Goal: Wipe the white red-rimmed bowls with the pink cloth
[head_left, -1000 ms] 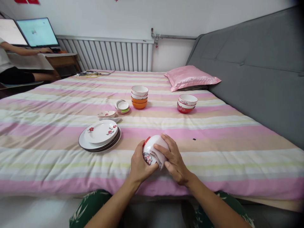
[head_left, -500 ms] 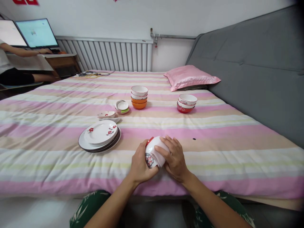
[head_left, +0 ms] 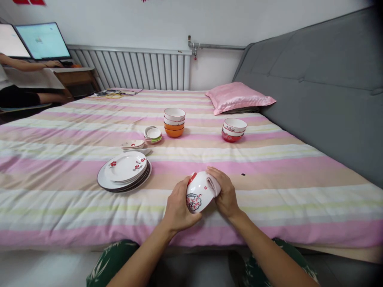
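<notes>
A white bowl [head_left: 200, 194] with a red band and a blossom pattern is tilted on its side just above the bed's near edge. My left hand [head_left: 180, 207] is closed around its left side, thumb along the lower rim. On the bowl's right side, my right hand [head_left: 225, 194] presses a folded pale pink cloth [head_left: 214, 186] against the outer wall. The fingertips of the right hand curl over the far side and are partly hidden. To the left of the hands lies a stack of plates [head_left: 125, 167], the top one white with red flowers.
Small dishes [head_left: 152, 134] and shallow patterned dishes [head_left: 132, 144] lie behind the plates. Two bowl stacks, one with orange bowls [head_left: 174, 129] and one with a red bowl [head_left: 230, 136], stand farther back. A pink pillow [head_left: 239, 97] rests near the grey headboard [head_left: 314, 79]. Someone sits at a desk, far left.
My right hand has slid with the cloth from across the bowl's front to its right side, uncovering more of the blossom pattern. My left hand keeps its hold.
</notes>
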`<state>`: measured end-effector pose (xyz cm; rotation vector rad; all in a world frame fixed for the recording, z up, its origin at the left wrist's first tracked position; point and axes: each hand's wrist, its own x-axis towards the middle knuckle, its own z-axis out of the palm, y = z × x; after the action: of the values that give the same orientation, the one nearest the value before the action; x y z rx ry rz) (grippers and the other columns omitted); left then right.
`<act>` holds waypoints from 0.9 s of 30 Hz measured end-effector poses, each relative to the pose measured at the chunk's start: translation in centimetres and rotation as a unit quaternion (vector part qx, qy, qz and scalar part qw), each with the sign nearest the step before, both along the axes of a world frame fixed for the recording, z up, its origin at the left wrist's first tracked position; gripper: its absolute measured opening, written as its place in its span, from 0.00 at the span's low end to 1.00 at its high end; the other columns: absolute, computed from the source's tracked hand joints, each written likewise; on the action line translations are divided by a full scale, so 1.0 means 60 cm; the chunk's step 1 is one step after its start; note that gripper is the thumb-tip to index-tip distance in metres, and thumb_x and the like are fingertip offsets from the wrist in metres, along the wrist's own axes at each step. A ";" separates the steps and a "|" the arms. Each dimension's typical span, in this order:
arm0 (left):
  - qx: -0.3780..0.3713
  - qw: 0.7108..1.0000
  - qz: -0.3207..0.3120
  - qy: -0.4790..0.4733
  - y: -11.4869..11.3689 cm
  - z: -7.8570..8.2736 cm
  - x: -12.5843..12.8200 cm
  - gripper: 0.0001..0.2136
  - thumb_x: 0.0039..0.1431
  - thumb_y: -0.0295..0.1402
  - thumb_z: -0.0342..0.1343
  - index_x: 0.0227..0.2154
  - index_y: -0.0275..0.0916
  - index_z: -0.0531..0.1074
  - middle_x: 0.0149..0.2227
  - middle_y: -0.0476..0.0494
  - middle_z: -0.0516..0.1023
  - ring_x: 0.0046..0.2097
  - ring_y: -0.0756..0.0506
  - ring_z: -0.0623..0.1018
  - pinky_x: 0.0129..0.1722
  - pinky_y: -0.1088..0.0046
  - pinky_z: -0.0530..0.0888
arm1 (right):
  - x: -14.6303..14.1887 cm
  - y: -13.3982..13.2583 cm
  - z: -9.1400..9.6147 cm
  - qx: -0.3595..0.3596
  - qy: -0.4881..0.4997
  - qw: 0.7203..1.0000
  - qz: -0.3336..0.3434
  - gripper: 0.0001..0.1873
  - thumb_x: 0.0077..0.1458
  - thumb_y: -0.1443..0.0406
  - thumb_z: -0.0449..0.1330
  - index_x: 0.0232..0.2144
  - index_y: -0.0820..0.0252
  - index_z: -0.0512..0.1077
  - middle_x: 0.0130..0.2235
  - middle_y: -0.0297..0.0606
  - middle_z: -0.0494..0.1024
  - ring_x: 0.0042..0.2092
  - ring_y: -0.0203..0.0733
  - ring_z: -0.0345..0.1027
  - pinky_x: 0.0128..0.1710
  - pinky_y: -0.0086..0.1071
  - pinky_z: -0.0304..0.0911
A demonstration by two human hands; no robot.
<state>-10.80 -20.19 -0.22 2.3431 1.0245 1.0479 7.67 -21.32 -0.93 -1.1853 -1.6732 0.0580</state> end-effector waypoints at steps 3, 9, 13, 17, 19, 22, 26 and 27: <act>-0.011 1.000 -0.011 -0.010 -0.001 -0.002 0.002 0.44 0.36 0.27 0.59 0.60 0.40 0.48 0.59 0.36 0.62 0.58 0.37 0.66 0.57 0.56 0.65 | 0.004 0.005 -0.006 -0.040 0.076 0.996 0.026 0.21 0.54 0.68 0.53 0.52 0.53 0.67 0.53 0.41 0.72 0.56 0.47 0.63 0.56 0.44 0.59; -0.092 0.994 -0.012 -0.060 0.010 -0.017 0.007 0.43 0.37 0.28 0.64 0.58 0.39 0.51 0.57 0.35 0.63 0.58 0.35 0.67 0.56 0.54 0.66 | 0.008 0.018 -0.017 -0.101 0.228 0.968 0.031 0.24 0.47 0.73 0.52 0.48 0.56 0.70 0.49 0.38 0.75 0.51 0.45 0.68 0.53 0.40 0.61; -0.110 0.991 -0.011 -0.072 0.020 -0.024 0.009 0.41 0.37 0.28 0.64 0.57 0.40 0.55 0.57 0.35 0.65 0.58 0.34 0.67 0.56 0.52 0.66 | 0.014 0.025 -0.024 -0.122 0.281 0.952 0.025 0.24 0.45 0.73 0.52 0.46 0.57 0.71 0.45 0.37 0.77 0.48 0.44 0.69 0.50 0.37 0.63; -0.086 0.991 -0.030 -0.095 0.020 -0.013 0.003 0.41 0.34 0.26 0.62 0.56 0.39 0.56 0.57 0.35 0.65 0.58 0.35 0.67 0.57 0.53 0.65 | 0.014 0.020 -0.023 -0.129 0.275 0.952 0.043 0.23 0.47 0.73 0.53 0.46 0.57 0.70 0.47 0.38 0.76 0.49 0.45 0.68 0.50 0.37 0.62; -0.067 0.993 -0.034 -0.094 0.018 -0.003 -0.005 0.40 0.32 0.26 0.62 0.55 0.39 0.57 0.55 0.36 0.67 0.56 0.35 0.68 0.56 0.54 0.66 | 0.010 0.014 -0.021 -0.135 0.267 0.952 0.058 0.22 0.48 0.72 0.54 0.47 0.57 0.70 0.47 0.38 0.76 0.50 0.45 0.68 0.50 0.36 0.63; -0.018 0.997 -0.030 -0.066 0.015 0.007 -0.017 0.39 0.32 0.29 0.62 0.54 0.39 0.58 0.53 0.36 0.68 0.53 0.35 0.71 0.52 0.56 0.69 | 0.004 0.008 -0.018 -0.135 0.249 0.956 0.074 0.22 0.50 0.71 0.55 0.48 0.57 0.68 0.47 0.39 0.76 0.50 0.45 0.68 0.50 0.36 0.64; 0.047 0.999 -0.018 -0.021 0.015 0.007 -0.023 0.39 0.32 0.33 0.63 0.53 0.40 0.58 0.50 0.36 0.71 0.49 0.35 0.73 0.48 0.57 0.71 | 0.003 0.006 -0.018 -0.105 0.200 0.972 0.069 0.25 0.49 0.73 0.55 0.51 0.57 0.67 0.50 0.40 0.74 0.52 0.45 0.68 0.52 0.38 0.63; 0.058 0.998 -0.013 -0.015 0.015 0.006 -0.023 0.39 0.32 0.34 0.64 0.53 0.40 0.58 0.50 0.36 0.71 0.49 0.35 0.74 0.48 0.57 0.72 | 0.004 0.006 -0.018 -0.094 0.184 0.976 0.066 0.25 0.49 0.73 0.55 0.51 0.56 0.67 0.51 0.40 0.74 0.52 0.45 0.67 0.53 0.39 0.62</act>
<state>-12.20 -19.29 0.14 2.4184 0.9415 1.1583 7.91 -20.94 -2.04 -1.1203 -1.4345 0.4995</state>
